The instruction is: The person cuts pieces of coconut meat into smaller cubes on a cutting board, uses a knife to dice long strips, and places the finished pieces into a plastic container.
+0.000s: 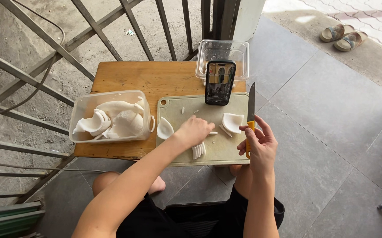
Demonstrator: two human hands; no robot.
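My right hand (pixel 259 145) grips the yellow handle of a knife (pixel 250 108) whose dark blade points away from me along the right edge of the pale cutting board (pixel 177 154). My left hand (pixel 194 130) rests on the middle of the board with fingers curled over white coconut pieces. Thin white slices (pixel 198 150) lie just below that hand. A larger curved white piece (pixel 232 122) sits between my two hands, and another white piece (pixel 164 128) lies at the board's left side.
A clear tub (pixel 81 132) of white coconut chunks stands on the left of the small wooden table (pixel 142 77). A phone (pixel 220 82) leans against an empty clear container (pixel 222 49) behind the board. Metal railing bars run at left; sandals (pixel 343 36) lie far right.
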